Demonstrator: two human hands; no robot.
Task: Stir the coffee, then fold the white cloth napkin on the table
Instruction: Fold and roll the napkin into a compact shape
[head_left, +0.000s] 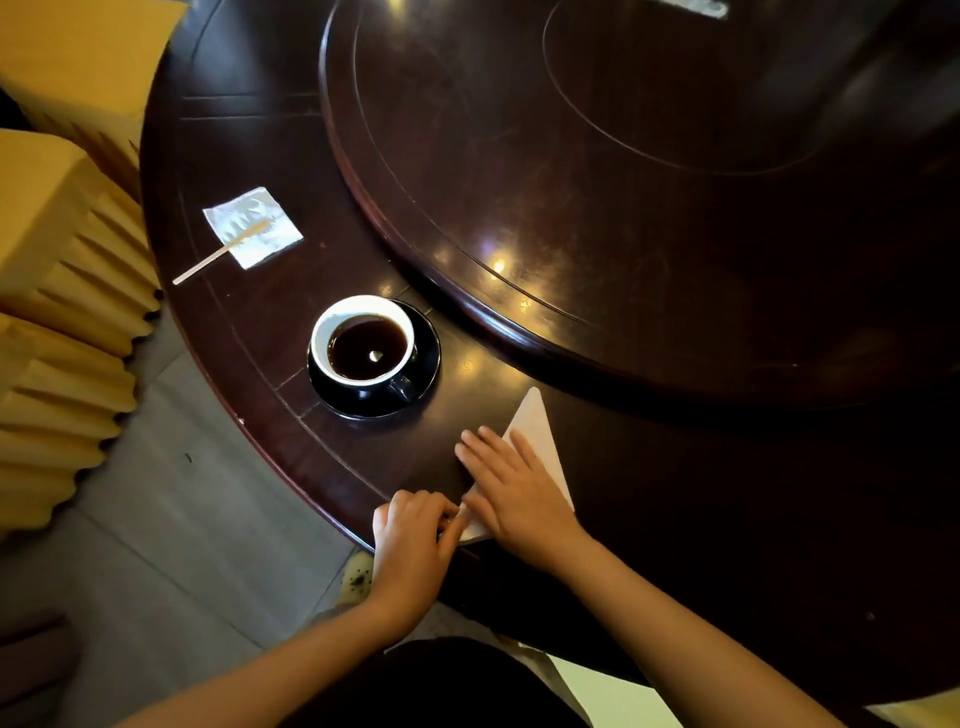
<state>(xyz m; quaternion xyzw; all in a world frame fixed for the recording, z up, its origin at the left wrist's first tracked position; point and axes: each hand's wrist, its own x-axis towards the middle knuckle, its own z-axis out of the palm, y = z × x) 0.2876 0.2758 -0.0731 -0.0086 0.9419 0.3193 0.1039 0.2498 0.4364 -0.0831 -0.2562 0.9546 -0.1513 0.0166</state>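
Note:
A white cloth napkin (537, 431) lies folded into a narrow triangle near the table's front edge, its tip pointing away from me. My right hand (511, 483) lies flat on it, fingers spread, covering its middle. My left hand (415, 530) pinches the napkin's near corner at the table edge. A cup of black coffee (366, 343), white inside, stands on a black saucer (426, 358) to the left of the napkin. A wooden stir stick (218, 254) rests farther left, its tip on a small white paper square (254, 228).
The dark wooden round table (249, 322) carries a large raised turntable (623, 182) at its centre. Chairs with yellow pleated covers (57, 312) stand at the left. Grey floor tiles (171, 519) show below the table edge.

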